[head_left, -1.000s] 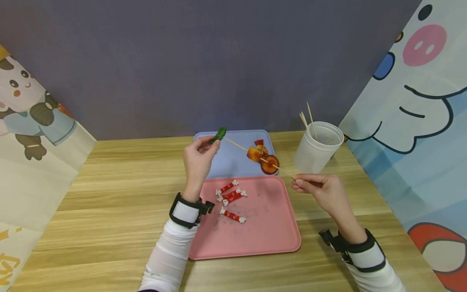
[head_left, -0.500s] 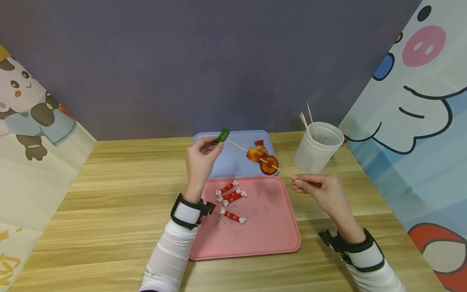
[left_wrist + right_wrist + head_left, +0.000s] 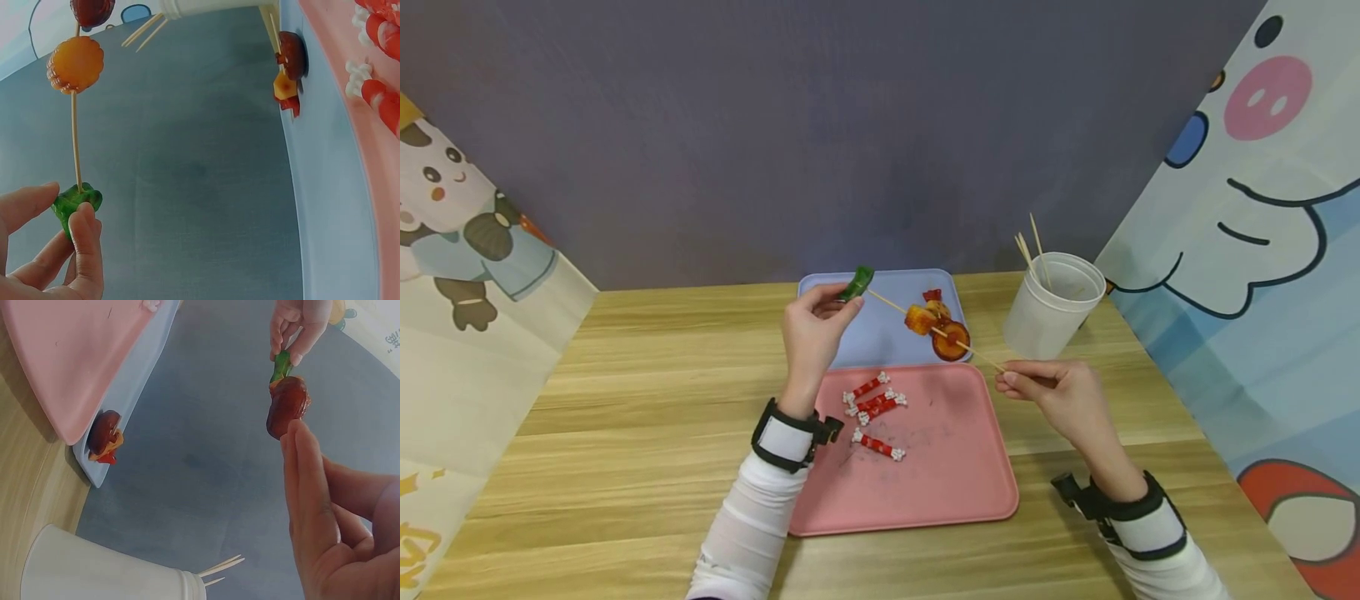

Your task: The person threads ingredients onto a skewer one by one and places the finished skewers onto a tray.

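My left hand (image 3: 815,333) pinches a green pepper piece (image 3: 69,203) between thumb and fingers, right at the skewer's far tip. The bamboo skewer (image 3: 887,301) slants above the blue tray, its near end pinched by my right hand (image 3: 1063,396). Threaded on it are a yellow corn piece (image 3: 75,64) and, closer to my right hand, a round reddish-brown slice (image 3: 951,341). In the right wrist view the fingers hide the skewer's near end, and the brown slice (image 3: 288,407) covers most of the corn.
A second loaded skewer (image 3: 290,56) lies on the blue tray (image 3: 872,333). On the pink tray (image 3: 940,475) in front are several red sticks with frilled white ends (image 3: 877,443). A white tub (image 3: 1045,308) holding bare skewers (image 3: 1026,250) stands at right, near the dark back wall.
My left hand has shifted slightly right with the pepper, bringing it up to the skewer's tip. The right hand keeps its grip and has barely moved.
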### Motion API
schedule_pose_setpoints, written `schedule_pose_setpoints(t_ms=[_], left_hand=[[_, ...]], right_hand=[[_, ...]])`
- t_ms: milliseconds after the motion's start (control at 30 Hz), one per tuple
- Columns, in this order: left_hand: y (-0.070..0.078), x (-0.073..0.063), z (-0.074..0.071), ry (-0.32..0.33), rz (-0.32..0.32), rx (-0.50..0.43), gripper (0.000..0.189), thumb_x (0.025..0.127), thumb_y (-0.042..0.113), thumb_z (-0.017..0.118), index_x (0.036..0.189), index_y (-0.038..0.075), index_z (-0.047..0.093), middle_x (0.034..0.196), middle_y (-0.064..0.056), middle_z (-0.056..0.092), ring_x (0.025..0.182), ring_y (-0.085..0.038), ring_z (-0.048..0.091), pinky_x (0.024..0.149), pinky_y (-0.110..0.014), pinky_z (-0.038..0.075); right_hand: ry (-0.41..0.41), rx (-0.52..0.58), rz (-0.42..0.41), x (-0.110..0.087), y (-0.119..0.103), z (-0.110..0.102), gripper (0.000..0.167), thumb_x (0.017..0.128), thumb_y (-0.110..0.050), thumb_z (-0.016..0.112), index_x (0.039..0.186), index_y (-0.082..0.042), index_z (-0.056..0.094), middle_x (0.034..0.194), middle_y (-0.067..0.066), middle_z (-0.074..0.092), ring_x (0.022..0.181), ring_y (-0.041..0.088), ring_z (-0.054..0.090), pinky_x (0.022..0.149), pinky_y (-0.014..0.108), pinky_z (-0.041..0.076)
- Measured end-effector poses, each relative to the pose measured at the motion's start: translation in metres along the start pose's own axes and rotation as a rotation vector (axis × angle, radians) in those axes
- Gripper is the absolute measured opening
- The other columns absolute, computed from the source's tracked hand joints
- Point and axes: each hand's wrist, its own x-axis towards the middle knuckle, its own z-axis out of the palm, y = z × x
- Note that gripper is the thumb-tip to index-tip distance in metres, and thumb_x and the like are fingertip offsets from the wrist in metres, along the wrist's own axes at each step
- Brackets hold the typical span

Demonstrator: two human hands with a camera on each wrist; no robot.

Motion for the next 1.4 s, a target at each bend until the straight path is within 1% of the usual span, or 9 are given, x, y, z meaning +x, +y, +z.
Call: schedule_pose_setpoints(t_ms=[233,467,600,733,900,967,1033,1200,1400], left_hand=[[0.0,-0.002,0.002,-0.005,0.015,0.017,0.026,0.077,0.018,0.079,0.099,0.005,0.074,0.089,-0.014,0.072,0.072,-0.019,0.067,0.064,-0.019,0.054],[0.004,-0.004,0.005,-0.019,-0.005,0.038,0.027,0.078,0.014,0.078,0.101,0.001,0.072,0.092,-0.017,0.071,0.075,-0.027,0.067,0.063,-0.017,0.052],[0.02,-0.008,0.003,-0.023,-0.002,0.055,0.027,0.078,0.007,0.076,0.102,-0.006,0.07,0.093,-0.023,0.07,0.076,-0.033,0.067,0.062,-0.015,0.05],[0.035,-0.012,0.002,-0.027,-0.008,0.081,0.026,0.078,0.004,0.075,0.101,-0.008,0.07,0.093,-0.025,0.069,0.077,-0.035,0.067,0.063,-0.017,0.052],[0.017,-0.009,0.005,-0.008,0.0,0.087,0.026,0.077,0.008,0.077,0.1,-0.003,0.072,0.091,-0.02,0.071,0.073,-0.029,0.068,0.063,-0.017,0.052],[0.016,-0.008,0.006,-0.008,0.005,0.086,0.025,0.077,0.008,0.078,0.099,-0.003,0.072,0.09,-0.019,0.071,0.072,-0.028,0.068,0.062,-0.017,0.052],[0.023,-0.011,0.006,-0.032,-0.006,0.086,0.025,0.077,0.005,0.076,0.099,-0.005,0.071,0.091,-0.021,0.07,0.074,-0.031,0.067,0.065,-0.023,0.054],[0.036,-0.017,0.009,-0.104,0.035,0.066,0.025,0.078,0.002,0.074,0.1,-0.009,0.07,0.093,-0.026,0.068,0.078,-0.036,0.067,0.072,-0.04,0.057],[0.038,-0.019,0.012,-0.102,0.027,0.059,0.025,0.077,0.0,0.075,0.1,-0.01,0.07,0.092,-0.027,0.068,0.077,-0.037,0.067,0.072,-0.044,0.057]], right_hand=[[0.004,-0.007,-0.005,0.0,0.002,0.0,0.021,0.086,-0.004,0.067,0.102,0.009,0.07,0.091,0.026,0.07,0.072,0.004,0.07,0.064,0.029,0.057],[0.009,-0.026,-0.001,-0.001,0.002,-0.001,0.021,0.086,-0.005,0.067,0.102,0.009,0.07,0.091,0.026,0.07,0.072,0.003,0.07,0.064,0.028,0.057],[0.008,-0.031,0.002,-0.001,0.002,0.0,0.021,0.086,-0.005,0.067,0.101,0.009,0.07,0.091,0.026,0.07,0.071,0.003,0.07,0.065,0.032,0.057],[0.007,-0.021,0.006,-0.001,0.002,0.001,0.021,0.086,-0.003,0.067,0.101,0.01,0.069,0.091,0.027,0.07,0.071,0.004,0.07,0.064,0.032,0.057],[0.006,-0.016,0.006,-0.001,0.002,0.001,0.021,0.086,-0.004,0.067,0.101,0.01,0.069,0.09,0.027,0.07,0.071,0.004,0.07,0.065,0.032,0.057],[0.008,-0.02,0.0,-0.001,0.002,0.002,0.021,0.086,-0.004,0.067,0.101,0.009,0.07,0.089,0.026,0.07,0.07,0.004,0.07,0.064,0.032,0.057],[0.011,-0.03,-0.01,-0.001,0.002,0.002,0.021,0.085,-0.005,0.068,0.101,0.008,0.07,0.089,0.025,0.07,0.07,0.003,0.07,0.063,0.03,0.057],[0.01,-0.062,-0.033,0.001,0.003,0.005,0.02,0.085,-0.006,0.069,0.1,0.007,0.071,0.087,0.023,0.071,0.068,0.002,0.069,0.061,0.025,0.057],[0.006,-0.055,-0.036,0.001,0.004,0.006,0.02,0.085,-0.004,0.068,0.1,0.008,0.071,0.087,0.024,0.071,0.068,0.002,0.069,0.061,0.026,0.057]])
